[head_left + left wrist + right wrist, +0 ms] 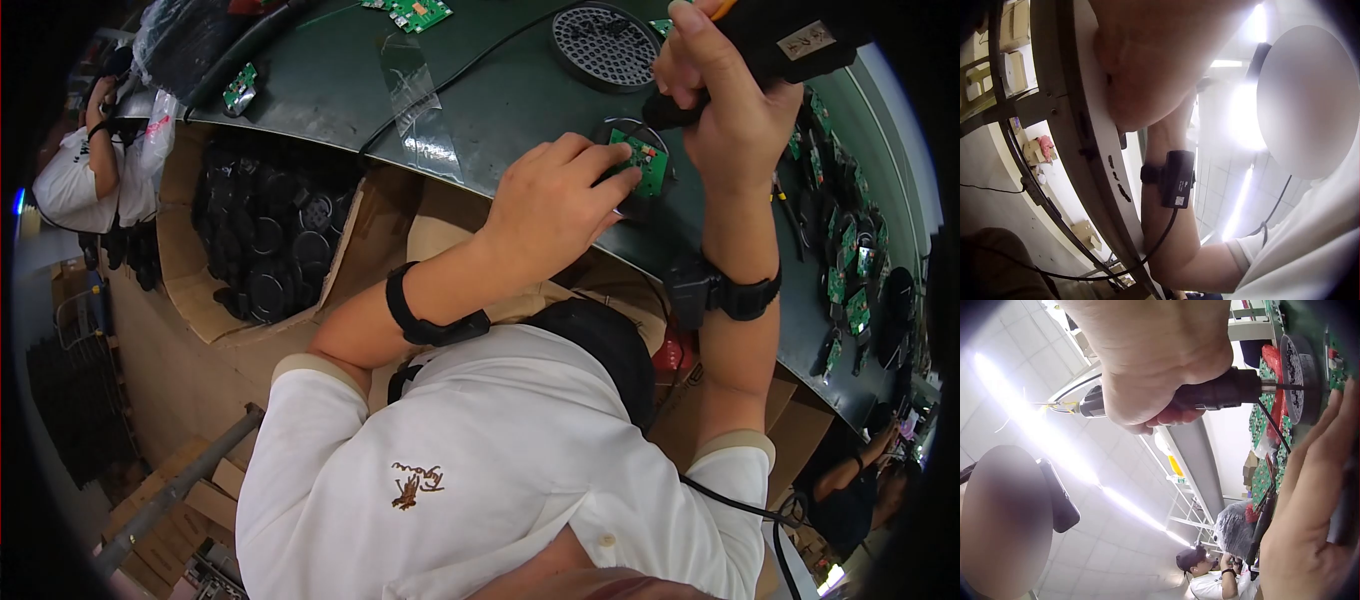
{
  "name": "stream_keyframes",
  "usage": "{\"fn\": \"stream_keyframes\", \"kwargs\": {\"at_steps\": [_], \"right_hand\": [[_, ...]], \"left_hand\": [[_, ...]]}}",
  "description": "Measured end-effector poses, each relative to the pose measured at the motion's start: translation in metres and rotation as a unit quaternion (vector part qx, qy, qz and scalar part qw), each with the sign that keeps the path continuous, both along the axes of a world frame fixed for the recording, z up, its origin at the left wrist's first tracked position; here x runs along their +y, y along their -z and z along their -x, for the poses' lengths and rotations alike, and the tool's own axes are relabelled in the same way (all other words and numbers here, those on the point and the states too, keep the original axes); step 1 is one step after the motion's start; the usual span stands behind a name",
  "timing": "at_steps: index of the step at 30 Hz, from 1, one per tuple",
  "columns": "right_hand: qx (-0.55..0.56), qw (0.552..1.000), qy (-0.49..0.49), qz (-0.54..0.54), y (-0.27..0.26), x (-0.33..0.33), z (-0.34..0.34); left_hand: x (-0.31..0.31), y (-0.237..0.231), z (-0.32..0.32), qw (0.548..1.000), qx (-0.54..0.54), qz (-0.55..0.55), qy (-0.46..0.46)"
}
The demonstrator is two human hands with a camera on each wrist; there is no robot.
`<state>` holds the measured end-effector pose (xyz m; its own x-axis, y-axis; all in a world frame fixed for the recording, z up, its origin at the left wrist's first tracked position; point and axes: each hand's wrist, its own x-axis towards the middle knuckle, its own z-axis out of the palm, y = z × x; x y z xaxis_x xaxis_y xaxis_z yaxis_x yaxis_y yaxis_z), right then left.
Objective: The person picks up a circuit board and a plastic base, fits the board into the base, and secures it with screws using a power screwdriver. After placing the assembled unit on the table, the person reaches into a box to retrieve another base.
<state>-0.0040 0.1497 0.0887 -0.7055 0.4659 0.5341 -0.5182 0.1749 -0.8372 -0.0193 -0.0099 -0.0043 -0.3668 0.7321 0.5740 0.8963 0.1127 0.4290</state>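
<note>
My left hand (560, 200) holds the near-left side of a round black housing (632, 208) on the green bench, its fingertips at the edge of a green circuit board (650, 165) inside. A black electric screwdriver (805, 45) with a pale label is gripped in my right hand (735, 115), its front end above the board. The right wrist view shows the screwdriver (1229, 387) lengthwise, its metal bit pointing toward the bench. In the left wrist view the left hand (1147, 69) fills the top, and the parts it holds are hidden.
A round dish with a perforated top (605, 45) stands beyond the housing. Many circuit boards (840, 235) lie along the bench's right side. Clear tape (410, 95) and a black cable cross the bench. A cardboard box (345, 235) of round black parts stands below left. Other people sit nearby.
</note>
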Motion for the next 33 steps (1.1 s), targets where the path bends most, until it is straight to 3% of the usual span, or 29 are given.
{"fn": "stream_keyframes", "kwargs": {"at_steps": [15,18,19,20,22,24,27,28,30,31,32,33], "right_hand": [[-0.038,0.999,-0.02,0.011,-0.004,0.004,-0.002],[0.077,0.995,0.018,0.058,-0.023,0.023,-0.006],[0.073,0.996,0.047,-0.008,-0.038,0.041,-0.009],[0.129,0.989,0.067,-0.005,-0.046,0.047,-0.01],[0.07,0.993,0.095,-0.015,-0.067,0.076,-0.018],[0.11,0.988,0.106,-0.01,-0.069,0.089,-0.016],[0.058,0.98,0.172,-0.077,-0.068,0.119,-0.031],[-0.016,0.97,0.202,-0.135,-0.062,0.128,-0.039],[-0.2,0.908,0.273,-0.247,-0.044,0.138,-0.067],[-0.303,0.85,0.311,-0.299,-0.031,0.133,-0.088],[-0.33,0.845,0.301,-0.293,-0.012,0.124,-0.105],[-0.329,0.891,0.2,-0.24,0.0,0.108,-0.118]], "left_hand": [[-0.001,-0.004,-0.005,1.0,0.009,0.009,-0.001],[0.0,-0.008,0.001,1.0,0.004,0.025,0.004],[-0.001,-0.009,0.002,1.0,-0.013,0.024,0.011],[0.0,-0.01,0.003,0.999,-0.028,0.025,0.019],[0.003,-0.013,0.009,0.999,-0.024,-0.006,0.024],[0.008,-0.022,0.017,0.999,-0.02,-0.039,0.027],[0.017,-0.033,0.028,0.936,-0.342,-0.037,0.073],[0.019,-0.037,0.03,0.937,-0.341,-0.04,0.072],[0.023,-0.049,0.029,0.807,-0.569,-0.087,0.131],[0.022,-0.057,0.028,0.834,-0.53,-0.088,0.128],[0.019,-0.064,0.029,0.833,-0.53,-0.096,0.125],[0.016,-0.071,0.028,0.901,-0.411,-0.078,0.114]]}}
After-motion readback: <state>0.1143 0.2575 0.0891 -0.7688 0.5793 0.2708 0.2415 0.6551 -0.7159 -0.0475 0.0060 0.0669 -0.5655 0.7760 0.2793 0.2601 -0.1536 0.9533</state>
